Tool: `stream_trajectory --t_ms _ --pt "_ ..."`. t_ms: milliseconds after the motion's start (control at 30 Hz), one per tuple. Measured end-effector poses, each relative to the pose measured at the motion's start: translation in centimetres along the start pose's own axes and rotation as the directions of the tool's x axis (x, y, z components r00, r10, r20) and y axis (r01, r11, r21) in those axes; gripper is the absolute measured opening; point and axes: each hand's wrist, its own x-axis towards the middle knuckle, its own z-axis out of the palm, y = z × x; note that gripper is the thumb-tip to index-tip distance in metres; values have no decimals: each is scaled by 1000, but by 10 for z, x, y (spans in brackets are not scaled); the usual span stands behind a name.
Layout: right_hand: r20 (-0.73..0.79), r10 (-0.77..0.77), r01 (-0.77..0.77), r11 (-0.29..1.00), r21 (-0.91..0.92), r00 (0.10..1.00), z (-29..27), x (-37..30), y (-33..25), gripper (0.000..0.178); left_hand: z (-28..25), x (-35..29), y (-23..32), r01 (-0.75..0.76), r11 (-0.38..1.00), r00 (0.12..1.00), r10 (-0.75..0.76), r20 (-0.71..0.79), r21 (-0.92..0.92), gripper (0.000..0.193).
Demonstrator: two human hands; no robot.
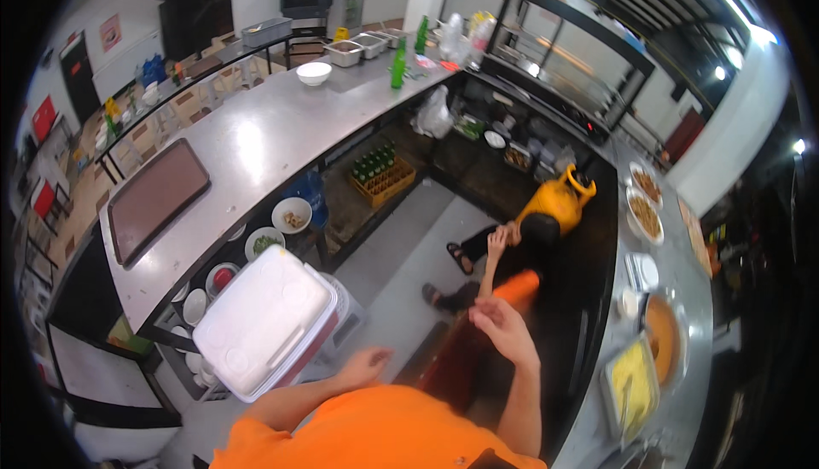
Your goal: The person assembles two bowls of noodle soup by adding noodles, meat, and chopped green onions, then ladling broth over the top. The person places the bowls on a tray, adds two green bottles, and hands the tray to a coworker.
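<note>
My left hand [367,368] is held low in front of my body, smeared by motion, so its fingers cannot be made out. Beside it stands a cooler box [269,320] with a white lid and a dark red body; the hand seems apart from it. My right hand [507,329] is raised in front of me, its fingers loosely bent and apart, with nothing visible in them. Just beyond it a co-worker in orange and black sits low, one hand [497,243] lifted near the head. A yellow gas cylinder [550,199] is behind that person.
A steel counter [247,157] runs along the left, bearing a brown tray [160,200], a white bowl [314,74] and green bottles [398,68]. Under it sits a yellow bottle crate [388,186]. The right counter holds a yellow food pan [631,384] and an orange sauce pot [662,332].
</note>
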Motion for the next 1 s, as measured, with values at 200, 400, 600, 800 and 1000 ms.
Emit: stream_trajectory --t_ms 200,400,600,800,1000 --pt "-81 -247 244 969 -45 966 -12 363 26 37 -119 86 23 -84 995 887 52 -459 -49 28" --pt "-88 -485 407 807 -429 870 -14 767 0 64 -158 118 -3 21 999 551 -43 -833 -38 24" --pt "-125 -674 493 642 -587 728 49 1035 1 116 -55 182 60 16 646 -182 -748 -638 -763 32" --pt "-65 -650 562 699 -442 757 73 1141 19 105 82 206 46 -123 592 -248 -795 -553 -796 20" --pt "155 -803 735 426 -527 576 78 1149 -22 96 167 256 50 -278 438 -338 -878 -339 -855 20"
